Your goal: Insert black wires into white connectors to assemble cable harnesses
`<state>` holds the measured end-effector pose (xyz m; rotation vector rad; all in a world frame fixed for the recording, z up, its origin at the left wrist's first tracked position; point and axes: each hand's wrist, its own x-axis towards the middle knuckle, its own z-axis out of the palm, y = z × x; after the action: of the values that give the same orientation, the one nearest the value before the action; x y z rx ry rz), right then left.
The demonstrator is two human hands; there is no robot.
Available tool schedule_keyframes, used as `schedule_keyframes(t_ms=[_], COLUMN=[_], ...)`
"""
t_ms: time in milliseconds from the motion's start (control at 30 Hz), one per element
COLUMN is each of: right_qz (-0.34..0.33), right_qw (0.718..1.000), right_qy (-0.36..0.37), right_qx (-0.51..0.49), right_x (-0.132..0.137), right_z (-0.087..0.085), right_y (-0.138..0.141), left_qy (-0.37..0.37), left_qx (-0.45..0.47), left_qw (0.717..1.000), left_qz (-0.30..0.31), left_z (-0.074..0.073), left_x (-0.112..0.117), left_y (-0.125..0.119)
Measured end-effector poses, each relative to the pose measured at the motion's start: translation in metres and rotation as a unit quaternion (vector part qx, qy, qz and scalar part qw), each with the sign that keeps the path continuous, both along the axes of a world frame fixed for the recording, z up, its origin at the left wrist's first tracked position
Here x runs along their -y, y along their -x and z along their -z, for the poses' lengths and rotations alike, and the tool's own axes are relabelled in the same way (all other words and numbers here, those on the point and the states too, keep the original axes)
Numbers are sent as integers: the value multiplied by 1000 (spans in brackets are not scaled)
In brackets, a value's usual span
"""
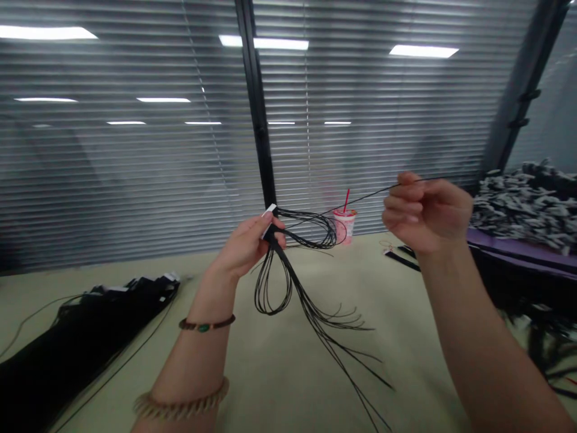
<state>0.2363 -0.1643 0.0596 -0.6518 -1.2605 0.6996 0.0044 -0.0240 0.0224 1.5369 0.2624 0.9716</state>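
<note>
My left hand point(250, 243) grips a bundle of thin black cords point(300, 285) near the middle of the view. A small white tab shows at the top of that grip. Some of the cords loop to the right and some loop below the hand, while loose ends hang down and spread to the lower right. Raised at the right, my right hand point(426, 210) pinches a single black cord point(374, 193) between thumb and fingers. This cord is drawn out in a nearly straight line toward the bundle's loops.
On the pale table point(252, 373) at left lies a thick black bundle point(103, 331) with white tips. A pink and white cup point(345, 225) with a red straw stands behind the loops. At right is a heap of black and white pieces point(527, 204); blinds point(135, 180) rise behind the table.
</note>
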Motion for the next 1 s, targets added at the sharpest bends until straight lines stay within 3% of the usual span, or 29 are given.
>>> schedule_keyframes(t_ms=[233, 300, 400, 467, 533, 633, 733, 800, 1000], right_qz=[77, 86, 81, 78, 59, 23, -1, 6, 39], right_qw=[994, 992, 994, 997, 993, 965, 938, 929, 902], right_qy=[-72, -66, -44, -9, 69, 190, 222, 215, 201], right_qx=[-38, -59, -57, -2, 74, 179, 267, 302, 380], right_x=[4, 3, -15, -37, -60, -81, -81, -74, -60], right_z=[-5, -7, 3, 23, 55, 109, 150, 165, 173], right_y=[-23, -26, -15, 6, 34, 79, 109, 118, 124], left_qy=[109, 159, 238, 287, 332, 383, 407, 413, 433], left_qx=[-18, -45, -71, -71, -68, -60, -63, -73, -115], left_qw=[993, 985, 968, 955, 941, 922, 911, 908, 893], left_qz=[48, 54, 45, 25, 6, -7, -10, -18, -47], left_z=[0, 10, 44, 73, 101, 127, 134, 133, 131], left_x=[-2, -2, 1, 5, 11, 22, 33, 38, 43], left_y=[-5, -3, 3, 9, 18, 29, 37, 40, 39])
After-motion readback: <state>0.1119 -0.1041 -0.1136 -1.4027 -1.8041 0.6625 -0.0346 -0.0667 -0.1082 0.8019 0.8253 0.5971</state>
